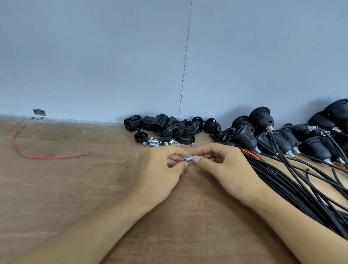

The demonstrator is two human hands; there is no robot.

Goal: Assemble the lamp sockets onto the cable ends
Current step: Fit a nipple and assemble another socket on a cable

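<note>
Wooden table [60, 185] under grey wall [92, 42]. Left hand [162, 164] and right hand [224, 167] both pinching small metal tube [188, 159], half hidden by fingertips. Loose socket parts [169, 127] at 12 o'clock; assembled sockets [293, 139] and cables [309, 194] at 3 o'clock, cut off by frame.

both hands [162, 168] [226, 169] pinch small metal tube [188, 159] betw fingertips, above wood table [60, 185]
</note>
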